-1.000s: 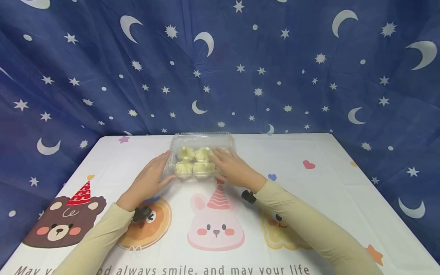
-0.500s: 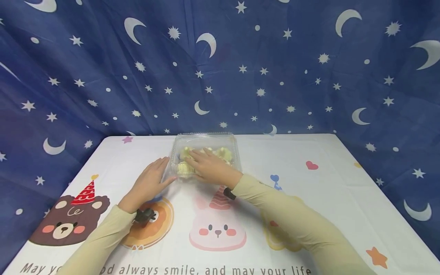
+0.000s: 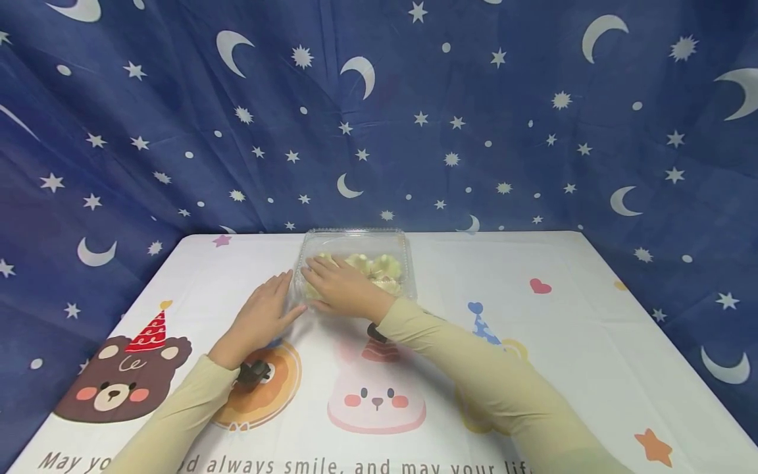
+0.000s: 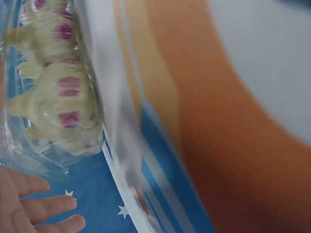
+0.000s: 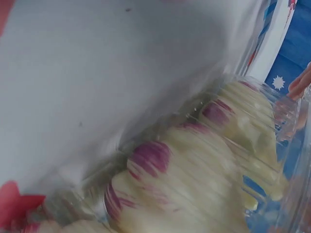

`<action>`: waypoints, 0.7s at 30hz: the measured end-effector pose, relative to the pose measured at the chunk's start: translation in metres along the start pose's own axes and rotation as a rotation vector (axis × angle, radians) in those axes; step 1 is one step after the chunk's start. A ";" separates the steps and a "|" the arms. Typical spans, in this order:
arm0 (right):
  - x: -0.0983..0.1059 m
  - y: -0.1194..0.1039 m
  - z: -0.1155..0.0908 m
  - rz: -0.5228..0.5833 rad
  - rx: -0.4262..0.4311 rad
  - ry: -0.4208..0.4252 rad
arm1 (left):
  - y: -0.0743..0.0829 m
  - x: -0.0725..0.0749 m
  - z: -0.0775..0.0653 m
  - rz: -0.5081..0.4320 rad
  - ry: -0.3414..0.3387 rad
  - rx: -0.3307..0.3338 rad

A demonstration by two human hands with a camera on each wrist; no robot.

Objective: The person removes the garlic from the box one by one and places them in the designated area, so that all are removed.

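Head view: a clear plastic container [image 3: 355,232] sits at the far side of the white tablecloth [image 3: 509,283], a touch left of the middle, pale yellow pieces [image 3: 386,266] grouped inside.

Left hand: here it is [image 3: 257,319], alongside the container's left side, released, fingers straight, thumb spread toward the near left corner; whether skin meets plastic, I cannot tell.

Right hand: over the container's left part [image 3: 346,288], fingers stretched out flat, released too, nothing grasped; how firmly it bears on the plastic, if at all, cannot be told.

Pieces: rounded and pale, and the wrist views give us purple patches on them, all behind shiny, creased plastic; a few are hidden under the right hand.

Sleeves: both pale beige, left [image 3: 183,408] and right [image 3: 474,362], reaching in from the near edge.

Tablecloth prints: brown bear [image 3: 115,382] in a red hat over on the left, pink rabbit [image 3: 377,405] nearer than the container, red heart [image 3: 540,286] out right, lettering [image 3: 254,465] along the bottom.

Backdrop: blue curtain [image 3: 391,85], white moons and stars all over.
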State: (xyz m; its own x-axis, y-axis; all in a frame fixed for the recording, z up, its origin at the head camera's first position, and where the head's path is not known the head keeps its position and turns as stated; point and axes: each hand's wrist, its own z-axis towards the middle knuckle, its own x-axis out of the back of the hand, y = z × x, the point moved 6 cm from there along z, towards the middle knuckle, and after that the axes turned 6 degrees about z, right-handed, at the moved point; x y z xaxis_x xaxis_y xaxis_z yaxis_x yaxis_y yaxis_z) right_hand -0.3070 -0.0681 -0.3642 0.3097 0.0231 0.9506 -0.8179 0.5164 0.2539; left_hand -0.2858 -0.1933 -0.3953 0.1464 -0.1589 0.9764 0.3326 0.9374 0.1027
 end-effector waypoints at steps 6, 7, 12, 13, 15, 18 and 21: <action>0.000 -0.001 0.004 -0.024 -0.001 0.031 | 0.000 0.005 0.003 0.061 0.015 0.014; 0.001 -0.001 0.004 -0.027 -0.001 0.038 | -0.001 0.005 0.003 0.055 0.008 0.019; 0.001 -0.001 0.005 -0.033 0.005 0.056 | -0.006 0.003 0.007 -0.193 -0.049 0.062; 0.001 -0.001 0.005 -0.032 0.006 0.056 | -0.007 0.003 0.008 -0.261 -0.052 0.072; 0.001 -0.001 0.005 -0.025 0.007 0.050 | -0.010 0.002 0.009 -0.385 -0.060 0.100; 0.001 -0.001 0.005 -0.013 0.004 0.035 | -0.015 0.001 0.009 -0.572 -0.079 0.166; 0.001 -0.001 0.005 0.002 0.002 0.028 | -0.019 -0.001 0.007 -0.756 -0.124 0.247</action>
State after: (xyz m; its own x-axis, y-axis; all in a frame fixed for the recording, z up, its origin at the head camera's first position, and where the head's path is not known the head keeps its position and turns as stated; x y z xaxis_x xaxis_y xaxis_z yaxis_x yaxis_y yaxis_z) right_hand -0.3085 -0.0724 -0.3626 0.3220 0.0482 0.9455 -0.8195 0.5143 0.2529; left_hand -0.2988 -0.2087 -0.3968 -0.1452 -0.7560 0.6382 0.0826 0.6335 0.7693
